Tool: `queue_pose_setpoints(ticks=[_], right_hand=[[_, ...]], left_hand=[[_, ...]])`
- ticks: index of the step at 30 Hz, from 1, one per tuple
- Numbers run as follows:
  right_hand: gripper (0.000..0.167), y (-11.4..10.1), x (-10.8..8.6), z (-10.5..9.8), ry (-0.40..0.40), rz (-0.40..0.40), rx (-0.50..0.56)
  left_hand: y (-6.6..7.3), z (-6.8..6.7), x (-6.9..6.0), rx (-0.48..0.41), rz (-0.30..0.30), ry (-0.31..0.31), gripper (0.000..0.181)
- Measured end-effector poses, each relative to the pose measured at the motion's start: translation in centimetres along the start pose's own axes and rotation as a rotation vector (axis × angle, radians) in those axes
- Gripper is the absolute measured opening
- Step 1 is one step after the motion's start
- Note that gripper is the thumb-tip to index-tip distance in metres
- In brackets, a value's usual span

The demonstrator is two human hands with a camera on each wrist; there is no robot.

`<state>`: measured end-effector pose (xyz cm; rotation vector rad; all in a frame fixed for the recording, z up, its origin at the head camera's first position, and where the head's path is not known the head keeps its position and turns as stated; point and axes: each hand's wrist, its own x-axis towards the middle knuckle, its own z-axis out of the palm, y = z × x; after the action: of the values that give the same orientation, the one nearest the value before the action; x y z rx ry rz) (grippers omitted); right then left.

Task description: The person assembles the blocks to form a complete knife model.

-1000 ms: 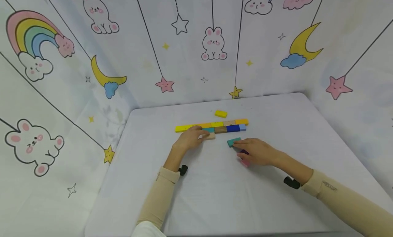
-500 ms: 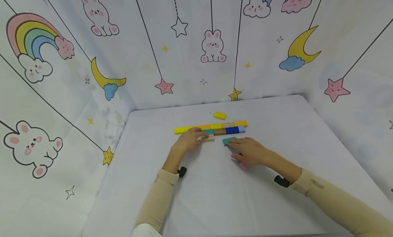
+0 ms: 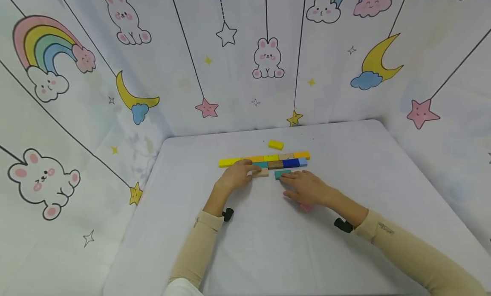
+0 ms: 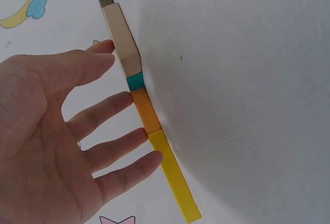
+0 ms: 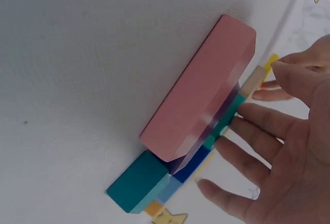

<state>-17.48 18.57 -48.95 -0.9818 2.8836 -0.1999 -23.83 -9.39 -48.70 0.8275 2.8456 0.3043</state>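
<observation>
My left hand (image 3: 235,175) rests at the rows with fingers fairly straight. Its thumb is by a beige block (image 3: 263,172); in the left wrist view the fingertips reach an orange block (image 4: 146,111) and a yellow block (image 4: 178,175). Just right of the beige block, across a small gap, lies a teal block (image 3: 278,175). Extended fingers of my right hand (image 3: 310,188) touch it. Near that palm are a pink block (image 5: 198,87), a purple block (image 5: 180,161) partly behind it, and a second teal block (image 5: 136,182); the hand mostly hides these in the head view.
Behind the hands, a long row of yellow, orange and wooden blocks (image 3: 271,158) lies against a second row with brown (image 3: 275,164), dark blue (image 3: 291,163) and light blue blocks (image 3: 303,162). A loose yellow block (image 3: 275,145) sits farther back on the white table (image 3: 345,159).
The right hand has moved left, sliding the teal block toward the beige block and turning it nearly parallel to the rows. The left hand has stayed in place.
</observation>
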Motion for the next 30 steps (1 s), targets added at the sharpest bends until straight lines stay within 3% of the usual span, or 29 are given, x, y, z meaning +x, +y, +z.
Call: queue_pose_setpoints(ticks=[30], right_hand=[[0.06, -0.4, 2.1, -0.4, -0.024, -0.032, 0.018]], left_hand=[[-0.2, 0.2, 0.0, 0.008, -0.001, 0.005, 0.039]])
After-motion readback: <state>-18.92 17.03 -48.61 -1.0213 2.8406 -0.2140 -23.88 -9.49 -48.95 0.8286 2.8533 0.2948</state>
